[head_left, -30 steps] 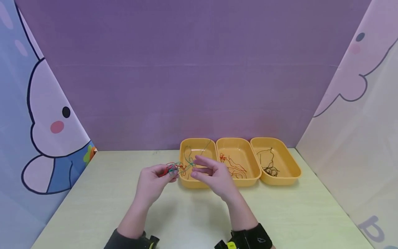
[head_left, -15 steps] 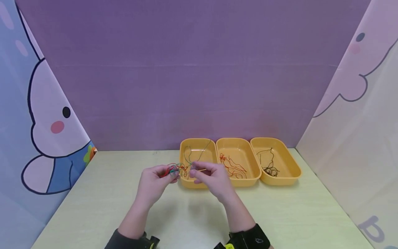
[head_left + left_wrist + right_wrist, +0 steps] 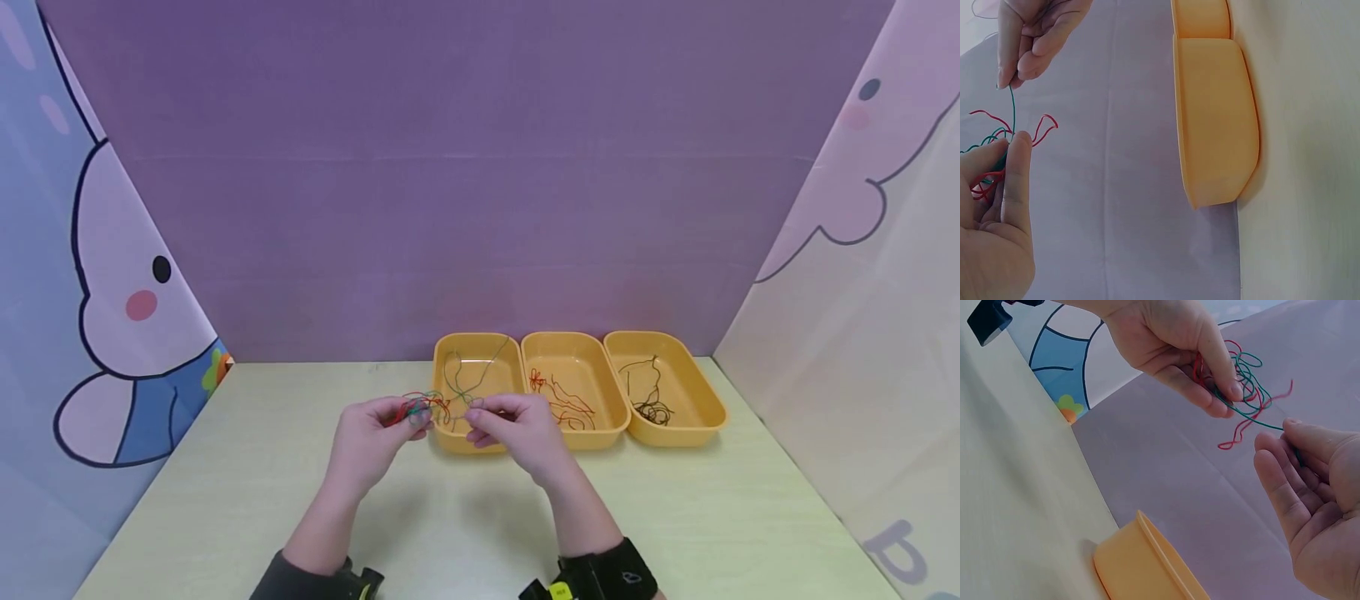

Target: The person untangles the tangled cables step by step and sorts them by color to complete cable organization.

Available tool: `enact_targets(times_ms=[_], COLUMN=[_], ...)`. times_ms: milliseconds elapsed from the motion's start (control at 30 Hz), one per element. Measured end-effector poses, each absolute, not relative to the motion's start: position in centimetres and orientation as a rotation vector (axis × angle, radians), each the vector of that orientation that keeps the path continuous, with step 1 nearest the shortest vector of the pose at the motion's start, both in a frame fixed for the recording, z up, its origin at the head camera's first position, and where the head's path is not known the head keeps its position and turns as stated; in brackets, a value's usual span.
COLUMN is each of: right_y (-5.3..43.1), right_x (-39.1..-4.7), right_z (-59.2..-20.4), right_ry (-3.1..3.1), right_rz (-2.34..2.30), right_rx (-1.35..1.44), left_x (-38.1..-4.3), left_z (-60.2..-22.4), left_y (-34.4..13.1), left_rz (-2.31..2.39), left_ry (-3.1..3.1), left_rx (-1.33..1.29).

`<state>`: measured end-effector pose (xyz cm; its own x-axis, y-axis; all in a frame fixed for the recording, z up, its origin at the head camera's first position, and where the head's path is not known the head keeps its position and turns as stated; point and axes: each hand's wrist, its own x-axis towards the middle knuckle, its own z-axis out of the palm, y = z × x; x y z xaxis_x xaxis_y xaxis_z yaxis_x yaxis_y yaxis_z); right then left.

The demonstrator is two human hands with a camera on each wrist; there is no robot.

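My left hand (image 3: pixel 369 437) pinches a tangle of red and green wires between thumb and fingers. In the right wrist view the green wire (image 3: pixel 1251 362) loops through the red wire (image 3: pixel 1247 422), whose ends stick out. My right hand (image 3: pixel 527 433) pinches a green strand between thumb and forefinger. That strand runs taut from the bundle to the right fingertips, as the left wrist view shows with the green strand (image 3: pixel 1013 109). Both hands are raised in front of the left yellow tray (image 3: pixel 468 446), side by side, with a short gap between them.
Three yellow trays stand in a row at the back. The left one has green wires (image 3: pixel 480 377) in it, the middle tray (image 3: pixel 562 342) red wires (image 3: pixel 564 402), the right tray (image 3: pixel 701 400) dark wires (image 3: pixel 654 408). A purple backdrop (image 3: pixel 450 208) rises behind the table (image 3: pixel 300 417).
My right hand's spread fingers have closed on a green strand beside the bundle and then drawn slightly right. The left hand has stayed nearly still with the tangle.
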<state>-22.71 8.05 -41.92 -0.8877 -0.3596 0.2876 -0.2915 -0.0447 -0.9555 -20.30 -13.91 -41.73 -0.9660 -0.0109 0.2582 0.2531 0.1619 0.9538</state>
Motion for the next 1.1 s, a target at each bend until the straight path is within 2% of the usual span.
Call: enact_targets(times_ms=[1100], right_y=[13.2], right_x=[-24.8], right_z=[-42.5], right_ry=[2.139], right_rz=[-2.296], right_rx=[-0.611], left_x=[-20.6], left_z=[-41.5], left_y=[-15.3], left_rz=[-1.901], left_ry=[-2.177], left_rx=[-0.183])
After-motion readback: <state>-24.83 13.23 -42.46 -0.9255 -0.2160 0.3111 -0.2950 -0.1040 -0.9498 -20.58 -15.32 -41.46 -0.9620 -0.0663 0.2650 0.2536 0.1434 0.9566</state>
